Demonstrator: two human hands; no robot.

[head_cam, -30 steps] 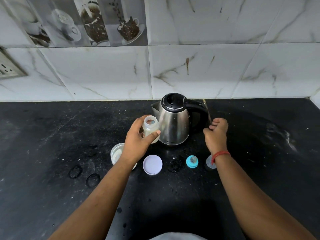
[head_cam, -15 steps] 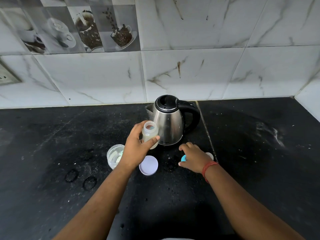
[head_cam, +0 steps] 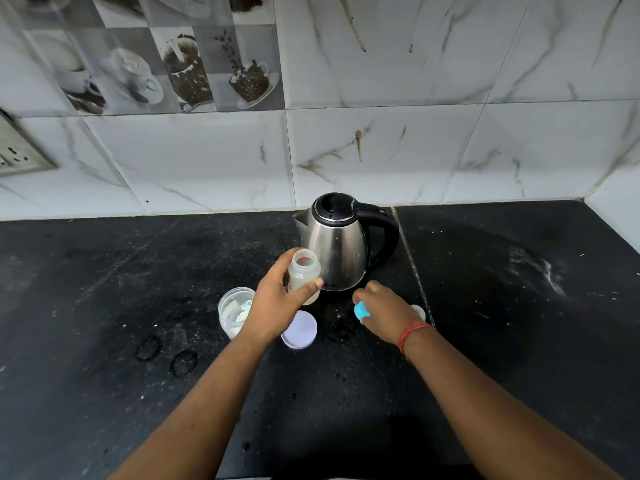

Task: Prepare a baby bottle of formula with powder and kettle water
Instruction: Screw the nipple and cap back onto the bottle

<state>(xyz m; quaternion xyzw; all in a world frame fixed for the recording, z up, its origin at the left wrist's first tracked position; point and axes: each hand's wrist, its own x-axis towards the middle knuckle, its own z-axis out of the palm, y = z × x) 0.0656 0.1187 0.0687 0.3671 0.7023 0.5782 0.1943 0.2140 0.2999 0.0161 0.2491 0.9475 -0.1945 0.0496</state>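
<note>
The left hand (head_cam: pixel 277 303) is wrapped around an open baby bottle (head_cam: pixel 304 276), thumb across its front, fingers behind. The bottle stands upright, its mouth uncapped, with pale, cloudy liquid in its lower part; whether its base rests on the counter or is lifted just above it cannot be told. It sits just in front of the spout side of a stainless steel electric kettle (head_cam: pixel 337 252), which stands near the back edge of the black stone counter (head_cam: pixel 104 341), lid closed and black handle turned to the right.

The right hand (head_cam: pixel 384 311) is low over the counter in front of the kettle, fingers curled around a blue nipple ring (head_cam: pixel 361 311); only the ring's left edge shows past the fingers, so the grip is closed on it, though how firmly cannot be told. A red thread bracelet (head_cam: pixel 412 336) circles that wrist. Just behind the right hand, a clear bottle cap (head_cam: pixel 418 310) peeks out, lying on the counter beside the seam that runs back toward the wall.

To the left of the left hand stands an open clear jar (head_cam: pixel 235 315) with white powder and a pale blue scoop (head_cam: pixel 248 304) inside. Its white lid (head_cam: pixel 299 330) lies flat on the counter between the two forearms. Faint ring marks stain the counter farther left. Marble-patterned tiles (head_cam: pixel 381 150) line the wall behind.
</note>
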